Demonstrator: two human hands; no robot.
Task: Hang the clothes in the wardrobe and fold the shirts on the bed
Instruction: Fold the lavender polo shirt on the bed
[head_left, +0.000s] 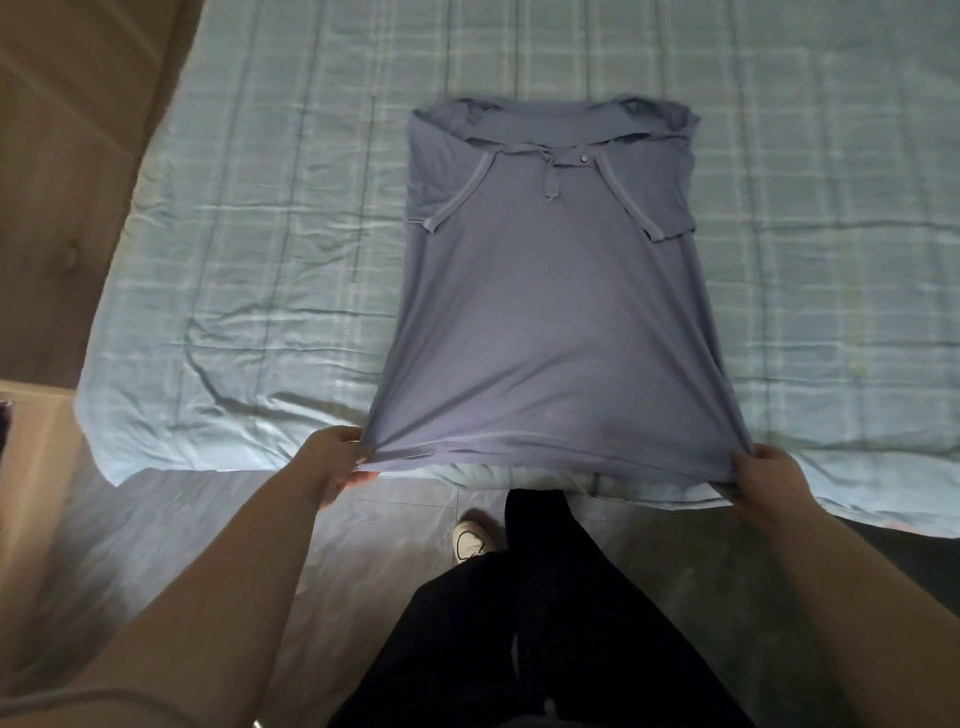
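Observation:
A grey-blue polo shirt (550, 312) lies face up on the bed (234, 260), collar at the far end, both sleeves folded in over the chest. Its hem reaches the bed's near edge and is lifted a little. My left hand (340, 460) pinches the hem's left corner. My right hand (766, 480) pinches the hem's right corner. The cloth is pulled taut between the two hands.
The bed carries a pale blue checked cover. A wooden cabinet (67, 171) stands at the left, close to the bed's corner. Below are the grey tiled floor (171, 545), my dark trousers (561, 623) and one white shoe (470, 540).

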